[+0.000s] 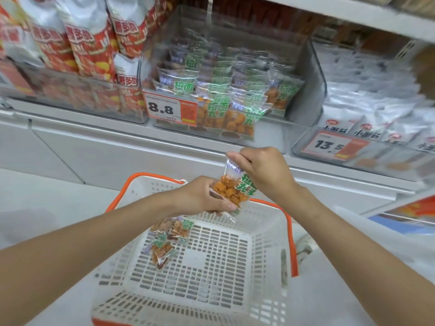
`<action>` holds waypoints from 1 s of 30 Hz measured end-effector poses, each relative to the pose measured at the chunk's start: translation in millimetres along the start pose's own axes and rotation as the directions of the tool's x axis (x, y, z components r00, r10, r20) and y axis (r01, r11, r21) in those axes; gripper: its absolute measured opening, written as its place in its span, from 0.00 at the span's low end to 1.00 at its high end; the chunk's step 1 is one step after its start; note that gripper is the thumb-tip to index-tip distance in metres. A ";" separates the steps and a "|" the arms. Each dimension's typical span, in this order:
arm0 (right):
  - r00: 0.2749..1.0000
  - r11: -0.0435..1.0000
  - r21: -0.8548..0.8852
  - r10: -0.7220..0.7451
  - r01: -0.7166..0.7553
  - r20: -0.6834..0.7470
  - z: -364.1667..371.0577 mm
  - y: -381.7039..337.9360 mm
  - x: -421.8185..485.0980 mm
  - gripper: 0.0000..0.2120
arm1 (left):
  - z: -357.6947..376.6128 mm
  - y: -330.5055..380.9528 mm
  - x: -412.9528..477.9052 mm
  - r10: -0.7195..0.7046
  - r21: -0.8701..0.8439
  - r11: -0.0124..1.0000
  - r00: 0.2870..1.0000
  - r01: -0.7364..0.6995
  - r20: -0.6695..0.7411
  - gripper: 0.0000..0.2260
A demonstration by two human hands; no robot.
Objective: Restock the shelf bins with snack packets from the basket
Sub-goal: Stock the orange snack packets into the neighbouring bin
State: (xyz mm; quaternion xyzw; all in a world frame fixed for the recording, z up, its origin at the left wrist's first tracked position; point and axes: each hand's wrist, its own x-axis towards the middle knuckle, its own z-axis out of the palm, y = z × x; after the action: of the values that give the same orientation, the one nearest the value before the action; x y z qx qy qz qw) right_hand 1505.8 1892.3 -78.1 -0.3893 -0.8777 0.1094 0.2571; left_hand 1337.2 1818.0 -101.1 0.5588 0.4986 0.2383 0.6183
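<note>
Below both hands sits a white slotted plastic basket (pixel 235 250) with orange handles, resting on a pale white surface (pixel 35 208); its near rim is cut off at the bottom edge. Beyond the hands runs a white cabinet front (pixel 106 149), and above that the shelf bins. The left hand (pixel 202 196) has its fingers curled round the lower end of a clear snack packet of orange balls with green lettering (pixel 231 188); the right hand (pixel 261 172) pinches the packet's top seam between thumb and fingertips; the packet hangs tilted between them, over the basket's far rim. Under the left hand lie a few more loose packets (pixel 164 241) of the same kind against the basket's left wall; whether that hand touches them I cannot tell. Straight ahead of the hands, a clear plastic bin (pixel 313 90) holds rows of matching packets, with a red-and-white price tag reading 8.8 (pixel 170 109) on its front. Off beyond the left hand stand tall red-and-white bags (pixel 82 43); beyond the right hand, a bin of white packets (pixel 376 104) with a second price tag (pixel 334 144) whose figures are partly blurred. The right edge is smeared, and small print is unreadable throughout.
</note>
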 end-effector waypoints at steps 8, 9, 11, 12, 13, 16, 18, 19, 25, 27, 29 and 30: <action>0.988 0.970 0.186 0.153 -0.155 0.026 -34.4 -2.4 12.7 0.28 | -10.5 30.7 2.9 0.024 0.094 0.995 1.000 -0.022 -0.013 0.11; 0.971 0.943 0.238 0.213 -0.234 0.113 -45.6 -4.7 14.8 0.27 | -12.4 30.9 3.0 0.033 0.091 0.995 0.999 -0.030 -0.030 0.10; 0.919 0.889 0.301 0.256 -0.345 0.298 -67.5 -6.4 15.9 0.19 | -16.7 33.4 3.0 0.064 0.071 0.996 0.995 -0.058 -0.082 0.07; 0.891 0.888 0.271 0.258 -0.370 0.373 -75.8 -4.6 15.5 0.16 | -19.1 38.3 2.9 0.086 0.062 0.995 0.990 -0.079 -0.109 0.06; 0.866 0.892 0.236 0.263 -0.387 0.425 -81.8 -2.3 14.0 0.16 | -20.9 44.0 3.4 0.110 0.060 0.993 0.986 -0.103 -0.127 0.05; 0.904 0.894 0.269 0.260 -0.358 0.338 -94.5 -2.5 11.2 0.13 | -22.3 69.7 4.9 0.185 0.125 0.978 0.975 -0.169 -0.126 0.10; 0.948 0.909 0.294 0.241 -0.296 0.207 -111.2 -1.6 15.7 0.15 | -24.4 91.0 10.8 0.299 0.180 0.945 0.944 -0.272 -0.143 0.13; 0.961 0.913 0.304 0.236 -0.271 0.147 -122.3 1.2 19.5 0.16 | -26.6 102.2 15.4 0.358 0.214 0.923 0.919 -0.320 -0.166 0.12; 0.937 0.957 0.140 0.279 -0.254 -0.209 -174.9 23.6 48.4 0.11 | -47.3 180.5 49.5 0.541 0.460 0.800 0.795 -0.386 -0.274 0.18; 0.934 0.967 0.029 0.250 -0.251 -0.253 -179.6 28.1 60.6 0.10 | -52.9 195.7 71.8 0.567 0.464 0.786 0.776 -0.409 -0.275 0.15; 0.950 0.965 -0.097 0.218 -0.244 -0.225 -178.5 31.9 73.9 0.09 | -58.3 204.6 96.9 0.579 0.530 0.759 0.763 -0.378 -0.286 0.16; 0.957 0.956 -0.162 0.210 -0.244 -0.199 -176.0 35.8 81.5 0.09 | -61.8 206.8 108.6 0.569 0.563 0.753 0.767 -0.341 -0.297 0.17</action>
State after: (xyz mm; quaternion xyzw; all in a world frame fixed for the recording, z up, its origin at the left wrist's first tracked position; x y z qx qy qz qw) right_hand 1576.6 1975.2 86.1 -0.5182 -0.8065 0.0207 0.2838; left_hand 1379.3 1992.7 60.4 0.7291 0.5142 0.3776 0.2479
